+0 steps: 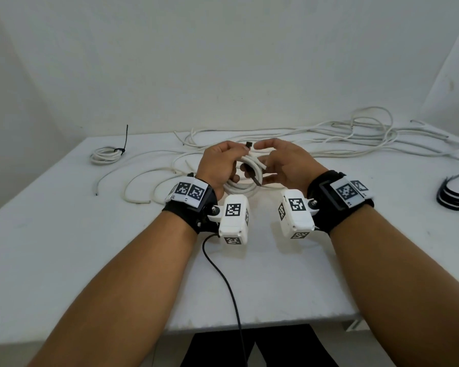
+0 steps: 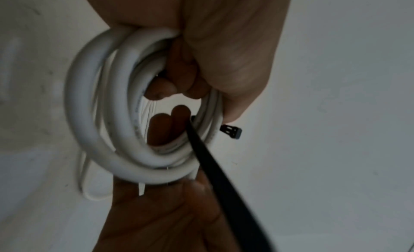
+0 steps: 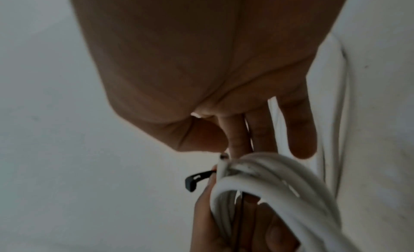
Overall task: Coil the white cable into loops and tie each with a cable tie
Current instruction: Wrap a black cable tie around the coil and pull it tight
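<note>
Up close, left grip (image 1: pixel 217 165) curled round white cable coil (image 2: pixel 125 114), right grip (image 1: pixel 281 165) loose-fingered; cable print too blurred to read.

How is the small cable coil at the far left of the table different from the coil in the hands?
The small coil lies on the table, tied by a black tie; the held coil is lifted in the left hand, its cable tie not yet closed. Both are white.

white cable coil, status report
Left hand grips coil and tie head. Right hand fingers straight, at coil. Cable tie unfastened. Nothing blocking.
</note>
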The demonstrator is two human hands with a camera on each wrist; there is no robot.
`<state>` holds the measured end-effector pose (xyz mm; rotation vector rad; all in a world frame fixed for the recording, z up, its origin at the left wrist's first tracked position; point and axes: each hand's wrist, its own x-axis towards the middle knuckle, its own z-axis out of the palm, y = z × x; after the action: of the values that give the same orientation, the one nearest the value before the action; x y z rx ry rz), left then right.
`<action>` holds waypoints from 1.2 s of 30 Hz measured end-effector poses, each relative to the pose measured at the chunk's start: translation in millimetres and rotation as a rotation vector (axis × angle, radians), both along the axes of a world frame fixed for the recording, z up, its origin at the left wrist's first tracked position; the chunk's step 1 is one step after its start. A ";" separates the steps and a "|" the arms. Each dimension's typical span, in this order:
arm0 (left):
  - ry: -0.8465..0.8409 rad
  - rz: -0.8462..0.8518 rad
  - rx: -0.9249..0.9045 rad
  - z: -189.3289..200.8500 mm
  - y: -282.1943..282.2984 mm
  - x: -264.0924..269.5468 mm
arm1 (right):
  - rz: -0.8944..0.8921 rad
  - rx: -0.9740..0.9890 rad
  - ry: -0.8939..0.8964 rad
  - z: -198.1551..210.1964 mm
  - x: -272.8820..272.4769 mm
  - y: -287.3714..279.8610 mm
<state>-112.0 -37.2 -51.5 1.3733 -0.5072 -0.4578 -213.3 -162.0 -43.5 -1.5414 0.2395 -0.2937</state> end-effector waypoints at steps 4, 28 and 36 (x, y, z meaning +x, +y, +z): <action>0.079 0.125 -0.067 5.8 4.8 2.4 | 0.246 -0.108 -0.102 -2.7 -3.4 -3.0; -0.185 0.137 0.119 -6.7 -0.3 -6.1 | -0.203 -0.543 -0.287 -3.4 6.5 -0.2; -0.233 0.140 0.125 -3.4 -0.4 -7.1 | -0.104 -0.154 -0.161 -4.8 8.8 -0.9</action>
<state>-119.0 -37.6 -54.9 1.5818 -0.5743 -0.2190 -204.4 -162.9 -48.4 -1.6503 0.1737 -0.5267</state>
